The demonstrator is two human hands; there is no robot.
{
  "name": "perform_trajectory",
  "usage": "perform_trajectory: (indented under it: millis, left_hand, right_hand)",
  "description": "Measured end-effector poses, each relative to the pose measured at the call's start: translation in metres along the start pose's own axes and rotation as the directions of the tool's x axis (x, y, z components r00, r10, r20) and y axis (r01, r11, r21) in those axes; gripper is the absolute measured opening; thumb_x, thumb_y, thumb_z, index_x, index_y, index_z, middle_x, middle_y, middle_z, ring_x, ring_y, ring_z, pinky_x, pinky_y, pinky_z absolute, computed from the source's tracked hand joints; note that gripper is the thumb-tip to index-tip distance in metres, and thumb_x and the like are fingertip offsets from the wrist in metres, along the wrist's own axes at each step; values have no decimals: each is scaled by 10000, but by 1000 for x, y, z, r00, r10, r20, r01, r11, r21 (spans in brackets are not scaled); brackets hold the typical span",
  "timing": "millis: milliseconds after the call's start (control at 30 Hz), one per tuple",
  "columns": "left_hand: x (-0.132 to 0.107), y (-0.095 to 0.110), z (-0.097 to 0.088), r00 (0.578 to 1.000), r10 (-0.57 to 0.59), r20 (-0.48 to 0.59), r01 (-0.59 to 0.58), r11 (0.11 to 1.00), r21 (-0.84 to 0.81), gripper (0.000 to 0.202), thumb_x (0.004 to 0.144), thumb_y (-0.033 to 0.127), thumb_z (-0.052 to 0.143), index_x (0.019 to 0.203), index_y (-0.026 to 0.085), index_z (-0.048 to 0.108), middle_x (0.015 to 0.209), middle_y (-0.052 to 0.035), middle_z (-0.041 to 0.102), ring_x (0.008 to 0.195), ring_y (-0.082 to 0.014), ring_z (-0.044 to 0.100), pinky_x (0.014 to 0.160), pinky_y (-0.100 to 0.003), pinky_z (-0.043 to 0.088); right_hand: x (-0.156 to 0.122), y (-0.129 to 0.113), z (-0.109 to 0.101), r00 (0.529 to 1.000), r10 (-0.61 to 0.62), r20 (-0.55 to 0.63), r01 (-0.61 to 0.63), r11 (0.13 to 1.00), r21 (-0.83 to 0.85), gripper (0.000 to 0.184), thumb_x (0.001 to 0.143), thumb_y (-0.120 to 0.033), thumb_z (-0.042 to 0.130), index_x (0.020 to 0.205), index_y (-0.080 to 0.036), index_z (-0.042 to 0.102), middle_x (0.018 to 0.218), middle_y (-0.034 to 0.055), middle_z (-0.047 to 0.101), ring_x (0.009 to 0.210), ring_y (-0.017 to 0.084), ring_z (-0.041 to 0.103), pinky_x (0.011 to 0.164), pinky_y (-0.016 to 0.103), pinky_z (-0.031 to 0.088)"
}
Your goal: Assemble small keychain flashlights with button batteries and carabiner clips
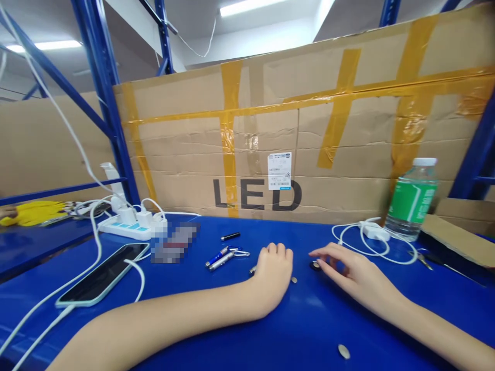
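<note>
My left hand (274, 275) rests on the blue tabletop with its fingers curled, back of the hand toward me. A short piece of a metallic item (252, 270) sticks out at its left side; the rest is hidden under the palm. A small round silver disc (294, 280) lies just right of that hand. My right hand (350, 268) hovers low over the table, thumb and index finger apart. Its thumb tip is at a small round black part (314, 266); whether they touch I cannot tell. Nearer me lies a larger silver disc (344, 351).
Beyond my left hand lie a blue penlight-like item (217, 256), a silver one (221, 261) and a black tube (230, 236). A phone (103, 273), cables and a power strip (126, 226) occupy the left. A water bottle (413, 201) stands right, before a large carton (185, 154).
</note>
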State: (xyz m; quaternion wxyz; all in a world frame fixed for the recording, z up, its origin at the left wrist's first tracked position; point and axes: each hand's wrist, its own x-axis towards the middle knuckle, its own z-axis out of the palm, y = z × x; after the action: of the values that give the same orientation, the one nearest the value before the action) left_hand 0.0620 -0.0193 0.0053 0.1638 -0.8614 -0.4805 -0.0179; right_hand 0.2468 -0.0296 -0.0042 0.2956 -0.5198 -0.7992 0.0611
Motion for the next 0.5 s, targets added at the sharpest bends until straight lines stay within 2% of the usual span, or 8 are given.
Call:
perform_trajectory:
  millis: [100,200,333,500]
  left_hand:
    - [-4,5,2,1000,-12,-5,12,999,45,193,879,199,464,1021,75,509,1008,-151,570,856,-229,589,662,-293,483]
    - [-8,8,3,999,-37,-11,38,989,144,149,870,101,430,987,65,515,912,-146,588,778,-217,606,589,-268,474]
    - [-12,9,0,996,-77,44,63,961,271,194,818,-15,381,930,52,524,765,-121,577,660,-209,600,463,-234,422]
    - [-14,7,-4,990,-124,68,84,905,417,195,767,-12,399,883,49,542,694,-109,557,554,-212,556,426,-265,391]
  right_hand:
    - [0,1,2,1000,-14,14,14,1000,-5,270,872,-388,398,1017,-256,584,921,27,600,706,150,584,558,265,470]
    - [0,1,2,1000,-25,17,25,1000,-3,280,871,-404,396,1014,-259,589,889,27,603,706,155,585,548,263,472]
    - [1,1,2,999,-39,4,39,999,6,282,869,-411,402,991,-253,601,877,30,612,705,156,587,540,258,477]
    - [2,0,3,998,-65,1,65,998,12,277,866,-405,415,973,-245,613,880,36,616,714,162,595,560,266,488]
